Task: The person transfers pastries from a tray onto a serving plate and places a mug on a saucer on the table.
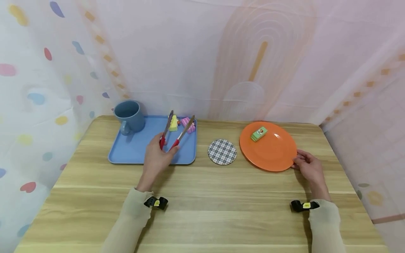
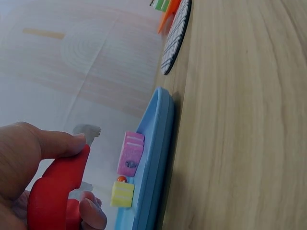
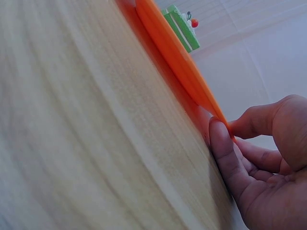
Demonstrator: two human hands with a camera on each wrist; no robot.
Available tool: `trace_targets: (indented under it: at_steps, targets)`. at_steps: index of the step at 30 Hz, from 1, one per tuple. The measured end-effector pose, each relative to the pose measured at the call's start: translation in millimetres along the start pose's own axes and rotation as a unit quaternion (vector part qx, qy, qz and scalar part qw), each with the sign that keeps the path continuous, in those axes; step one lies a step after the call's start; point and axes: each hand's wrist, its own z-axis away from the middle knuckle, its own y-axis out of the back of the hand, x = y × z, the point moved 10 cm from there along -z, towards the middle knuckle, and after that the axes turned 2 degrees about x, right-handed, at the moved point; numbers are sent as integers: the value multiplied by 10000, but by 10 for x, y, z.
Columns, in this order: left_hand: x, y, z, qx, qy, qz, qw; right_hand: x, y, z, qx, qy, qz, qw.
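My left hand grips red-handled tongs over the blue tray. The tongs' metal arms stand apart, their tips near two toy cake slices on the tray. One is a yellow cake slice, the other a pink cake slice; in the left wrist view both sit inside the tray rim. My right hand pinches the rim of an orange plate between thumb and fingers. On that plate, toward its far left, lies a green cake slice.
A blue mug stands on the tray's back left corner. Between tray and plate lies a round checked coaster. A patterned cloth hangs behind the wooden table.
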Motion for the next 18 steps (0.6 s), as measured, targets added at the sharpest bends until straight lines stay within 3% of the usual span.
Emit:
trace_targets:
  at_steps: [10,18]
  targets:
    - [-80,103,-34,164,27,-102,9998,1,-3,8,10,-21,4,10000]
    - [-170,139,-61,128,232,-182,9995,-10,0,23,20,-13,-23,10000]
